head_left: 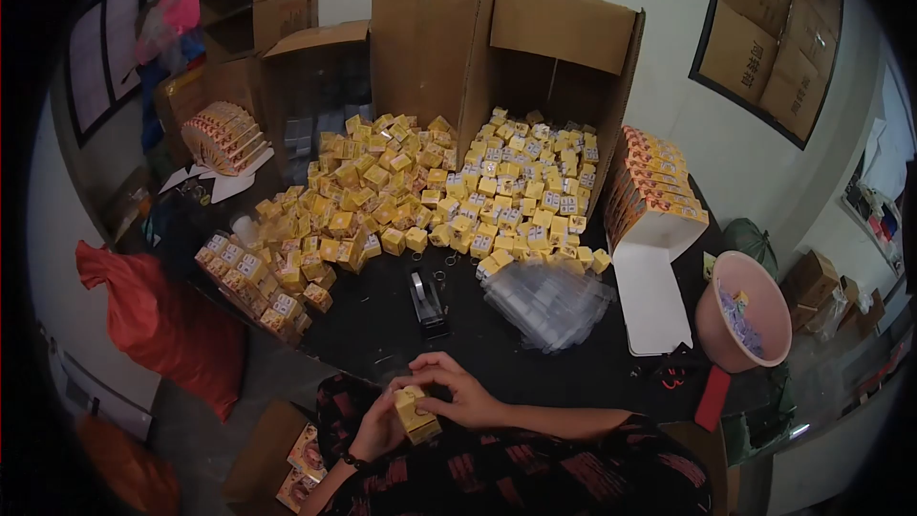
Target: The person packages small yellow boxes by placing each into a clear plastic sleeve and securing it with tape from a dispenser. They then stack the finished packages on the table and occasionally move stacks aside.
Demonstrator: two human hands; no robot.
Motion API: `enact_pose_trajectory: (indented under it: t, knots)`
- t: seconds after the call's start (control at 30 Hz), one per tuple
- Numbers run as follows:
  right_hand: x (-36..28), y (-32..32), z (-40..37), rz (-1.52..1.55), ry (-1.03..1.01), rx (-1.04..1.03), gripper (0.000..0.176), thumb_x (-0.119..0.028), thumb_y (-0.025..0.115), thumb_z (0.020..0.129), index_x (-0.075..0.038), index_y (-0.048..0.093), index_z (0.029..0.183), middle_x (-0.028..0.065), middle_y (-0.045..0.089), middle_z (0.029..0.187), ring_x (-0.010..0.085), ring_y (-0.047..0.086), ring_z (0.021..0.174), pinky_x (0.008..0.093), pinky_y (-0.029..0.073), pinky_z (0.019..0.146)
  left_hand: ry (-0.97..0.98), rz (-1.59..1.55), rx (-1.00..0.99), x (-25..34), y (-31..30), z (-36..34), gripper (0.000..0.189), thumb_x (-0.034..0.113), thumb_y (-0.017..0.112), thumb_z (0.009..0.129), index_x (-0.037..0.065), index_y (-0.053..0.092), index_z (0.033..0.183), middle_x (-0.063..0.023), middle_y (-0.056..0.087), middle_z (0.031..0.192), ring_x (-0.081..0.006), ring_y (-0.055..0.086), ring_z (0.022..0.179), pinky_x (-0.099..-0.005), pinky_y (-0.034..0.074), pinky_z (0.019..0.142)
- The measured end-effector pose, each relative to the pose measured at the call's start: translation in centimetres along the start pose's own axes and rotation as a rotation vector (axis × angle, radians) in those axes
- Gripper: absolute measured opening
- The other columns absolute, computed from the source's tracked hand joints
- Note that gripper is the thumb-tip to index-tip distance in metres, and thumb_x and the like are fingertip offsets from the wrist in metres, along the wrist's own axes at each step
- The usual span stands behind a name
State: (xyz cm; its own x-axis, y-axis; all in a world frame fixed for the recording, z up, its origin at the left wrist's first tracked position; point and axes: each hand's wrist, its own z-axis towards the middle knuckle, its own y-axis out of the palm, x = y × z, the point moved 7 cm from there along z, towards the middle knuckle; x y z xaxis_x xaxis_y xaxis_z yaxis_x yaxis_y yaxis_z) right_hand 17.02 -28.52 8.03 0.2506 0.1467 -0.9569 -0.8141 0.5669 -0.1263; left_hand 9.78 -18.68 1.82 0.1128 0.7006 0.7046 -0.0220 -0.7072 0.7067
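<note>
My left hand (378,428) is wrapped round a small yellow printed box (416,422), low in front of my body at the table's near edge. From the other side, the bent fingers of my right hand (466,399) press on the top of the same box. Part of the box is hidden by the fingers. Beyond the hands, a black tape dispenser (429,308) sits on the dark table (382,325), with a few metal rings behind it. To its right lies a heap of clear plastic bags (549,306).
Small yellow boxes (373,172) are piled at the back, some spilling from an open carton (564,29). Nested printed cardboard displays (654,182) stand at right, near a pink tub (745,311) and a red flat object (712,398). A red sack (167,325) stands left.
</note>
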Motion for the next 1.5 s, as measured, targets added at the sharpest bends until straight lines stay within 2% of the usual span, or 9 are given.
enact_pose_trajectory:
  t: [0.1,0.2,0.3,0.43,0.77,0.97,1.17,1.37,1.5]
  knots:
    - [-0.1,0.8,-0.1,-0.118,-0.268,-0.041,0.020,-0.010,0.068,0.084,-0.005,0.063,0.103,0.0118,0.042,0.131,0.0208,0.046,0.120,0.0321,0.042,0.096,-0.116,-0.100,-0.046,-1.3,0.0,0.0,0.057,0.034,0.047,0.082,0.004,0.041,0.129,-0.0099,0.050,0.120,-0.0229,0.051,0.113,-0.0376,0.040,0.097]
    - [1.2,1.3,-0.3,0.015,-0.029,-0.130,0.013,-0.009,0.067,0.085,-0.004,0.063,0.097,0.0114,0.051,0.123,0.0197,0.054,0.112,0.0303,0.044,0.093,-0.184,-0.153,-0.104,-1.6,0.4,0.0,0.058,0.036,0.047,0.081,0.003,0.041,0.129,-0.0097,0.051,0.120,-0.0235,0.051,0.113,-0.0388,0.039,0.098]
    - [1.8,0.2,-0.3,0.128,-0.069,0.095,0.014,-0.014,0.067,0.086,-0.002,0.059,0.085,0.0079,0.059,0.105,0.0132,0.060,0.095,0.0259,0.048,0.080,-0.176,-0.187,-0.068,-1.2,1.3,-0.5,0.058,0.037,0.050,0.085,0.004,0.039,0.131,-0.0086,0.050,0.120,-0.0231,0.050,0.114,-0.0383,0.038,0.099]
    - [0.0,-0.4,-0.4,-0.095,-0.127,-0.075,0.009,-0.009,0.066,0.086,-0.002,0.062,0.091,0.0067,0.059,0.094,0.0140,0.058,0.087,0.0265,0.047,0.072,-0.096,0.001,-0.061,-1.1,0.8,-1.0,0.059,0.018,0.060,0.085,0.005,0.033,0.136,-0.0057,0.049,0.120,-0.0181,0.050,0.115,-0.0333,0.040,0.098]
    - [1.0,-0.3,-0.8,0.070,0.006,-0.065,0.014,-0.008,0.062,0.089,0.001,0.068,0.098,0.0064,0.058,0.097,0.0169,0.061,0.097,0.0271,0.048,0.084,-0.142,0.491,-0.015,-0.8,0.7,-0.8,0.062,-0.002,0.056,0.079,0.004,0.033,0.136,-0.0046,0.049,0.120,-0.0148,0.049,0.113,-0.0306,0.042,0.095]
    - [1.3,0.1,-1.3,0.087,0.017,-0.140,0.017,-0.007,0.062,0.088,0.001,0.067,0.103,0.0105,0.059,0.111,0.0223,0.058,0.111,0.0309,0.046,0.096,-0.242,-0.082,0.042,-1.5,1.4,-1.6,0.043,0.021,0.053,0.093,0.004,0.040,0.130,-0.0062,0.052,0.119,-0.0157,0.051,0.111,-0.0317,0.043,0.094]
    - [0.4,0.0,-1.2,-0.339,-0.262,-0.138,0.021,-0.009,0.062,0.088,-0.002,0.065,0.108,0.0113,0.057,0.117,0.0227,0.053,0.116,0.0321,0.044,0.096,-0.289,0.046,0.129,-2.4,-0.9,1.2,0.038,0.031,0.050,0.095,0.006,0.049,0.124,-0.0055,0.056,0.113,-0.0166,0.055,0.106,-0.0308,0.044,0.093]
    - [7.6,-8.5,1.8,-0.092,0.159,0.614,0.022,-0.017,0.057,0.093,-0.003,0.061,0.110,0.0024,0.057,0.092,0.0111,0.057,0.085,0.0242,0.048,0.075,-0.065,0.169,0.031,2.3,-1.9,6.9,0.048,0.026,0.053,0.091,0.007,0.042,0.134,-0.0057,0.057,0.112,-0.0148,0.057,0.102,-0.0292,0.047,0.087]
    - [11.4,-9.3,5.2,0.070,0.525,0.423,0.020,-0.022,0.059,0.092,-0.005,0.063,0.102,-0.0004,0.058,0.082,0.0080,0.054,0.071,0.0212,0.045,0.065,-0.148,0.317,0.057,2.2,-4.2,10.8,0.058,0.024,0.053,0.091,0.009,0.031,0.143,-0.0044,0.056,0.112,-0.0139,0.058,0.100,-0.0271,0.048,0.085]
